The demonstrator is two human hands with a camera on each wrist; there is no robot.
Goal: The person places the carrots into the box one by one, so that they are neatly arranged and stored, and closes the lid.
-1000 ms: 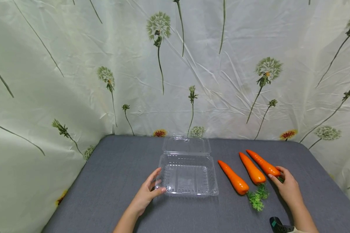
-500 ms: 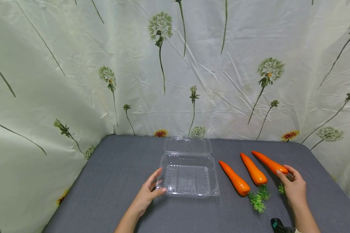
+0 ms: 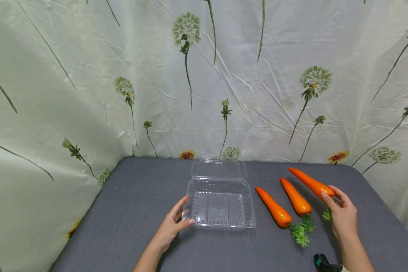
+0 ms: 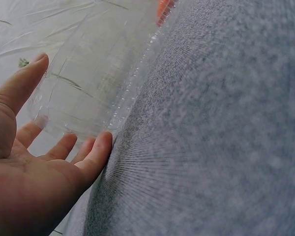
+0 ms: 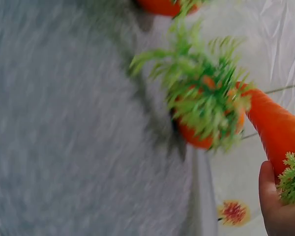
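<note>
Step in hand, by my reading: carrot pick-up, lift stage; the right hand (image 3: 345, 215) pinches the outermost carrot (image 3: 309, 182) near its leafy end, thumb against fingers; that carrot is well to the right of the clear box (image 3: 221, 207), its tip pointing away from the person, and looks raised off the worktop (image 3: 129, 211); the near carrot (image 3: 273, 207) lies just right of the box, the middle carrot (image 3: 295, 197) beyond it on the same side; the lid (image 3: 219, 169) lies open at the box's far side; the left hand (image 3: 170, 226) touches the box's near left corner, fingers and thumb spread; next move, I judge, calls for a firm pinch, clearance over the middle carrot and a steady box.
</note>
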